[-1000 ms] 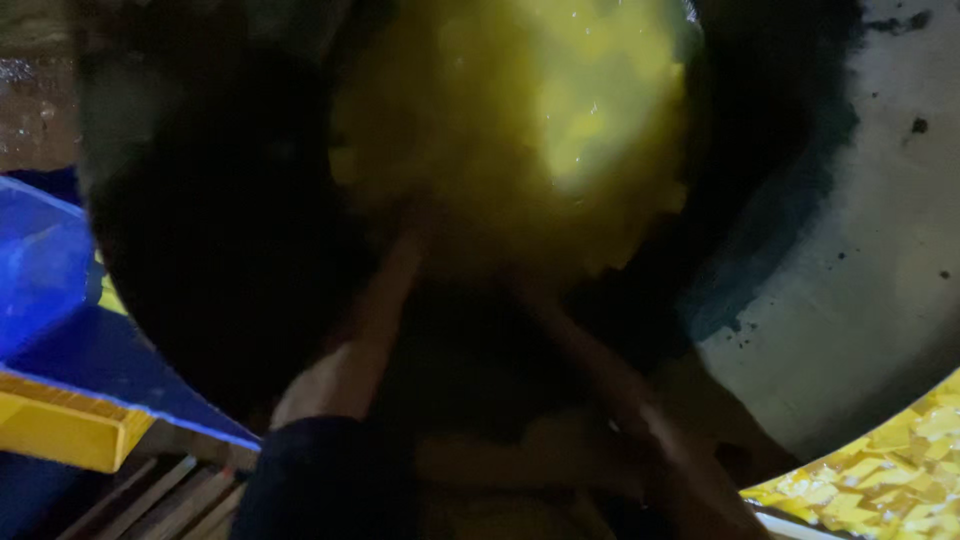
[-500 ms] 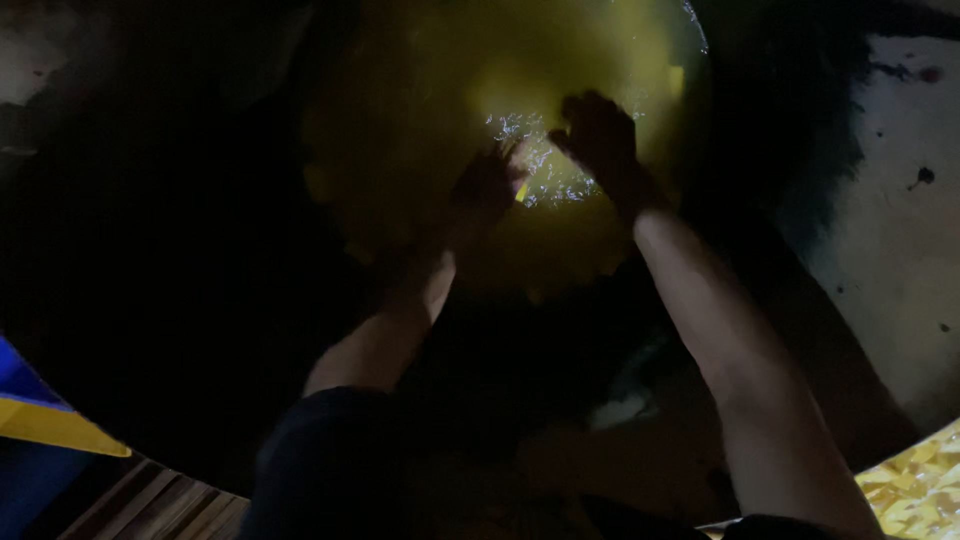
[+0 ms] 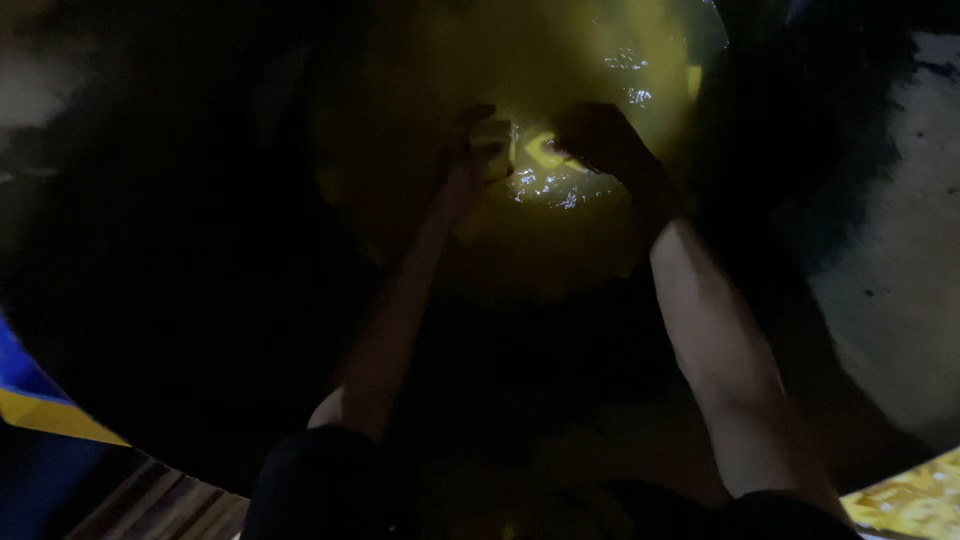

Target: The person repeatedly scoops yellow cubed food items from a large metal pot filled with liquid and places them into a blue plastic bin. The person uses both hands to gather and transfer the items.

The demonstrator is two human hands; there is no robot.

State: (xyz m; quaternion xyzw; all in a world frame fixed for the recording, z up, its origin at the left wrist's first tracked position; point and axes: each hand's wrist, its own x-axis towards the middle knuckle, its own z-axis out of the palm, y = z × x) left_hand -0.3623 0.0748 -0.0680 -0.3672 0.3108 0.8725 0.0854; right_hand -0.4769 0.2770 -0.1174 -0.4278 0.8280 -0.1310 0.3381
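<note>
Dark big pan (image 3: 180, 300) w/ yellow liquid (image 3: 560, 230), both hands in.

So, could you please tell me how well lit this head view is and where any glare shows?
Head view: very dark, both hands mere silhouettes, left hand and right hand; only the yellow liquid is lit, with white sparkle glare between them; the big dark pan is lost in shadow.

This looks like a rough cooking or food-preparation place, dimly lit. A very large, soot-black pan (image 3: 180, 330) holds a pool of glistening yellow liquid (image 3: 560, 230). Beside it lie wooden slats (image 3: 160, 505), a blue and yellow container (image 3: 40, 405), and a heap of yellow pieces (image 3: 910, 500).
</note>
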